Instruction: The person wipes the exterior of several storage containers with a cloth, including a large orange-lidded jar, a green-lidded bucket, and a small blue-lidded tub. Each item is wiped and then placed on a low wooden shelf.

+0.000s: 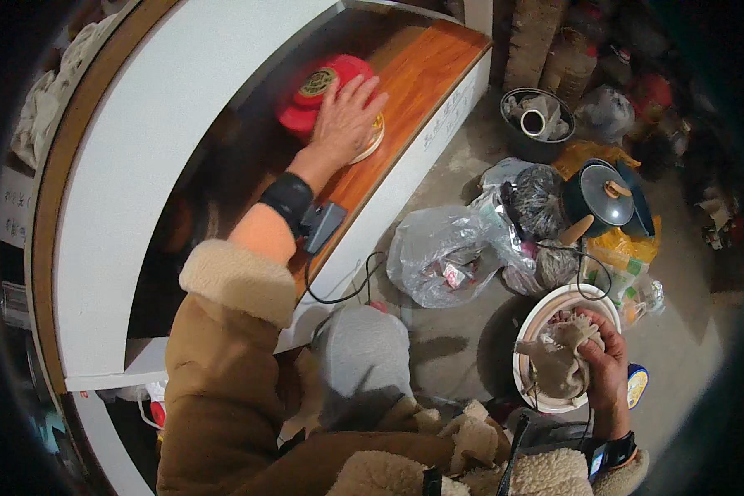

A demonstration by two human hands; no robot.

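Observation:
My left hand (346, 124) reaches onto a wooden shelf (434, 59) inside a white cabinet. Its spread fingers lie over a red container (294, 111) with a round printed emblem; a small round white-rimmed object (372, 147) shows partly under the palm. Whether the fingers grip anything cannot be told. Lower right, my right hand (609, 356) pinches a crumpled beige-grey cloth (567, 366) above a white bucket (524, 384). The cloth hides much of the bucket's inside.
A dark device (325, 228) with a cable is by my left wrist. On the floor stand a clear plastic bag (421, 266), a lidded pot (604, 195), a black bucket (536, 149) and several bags. A grey rounded object (366, 347) stands before me. The cabinet's white panel (142, 124) curves at left.

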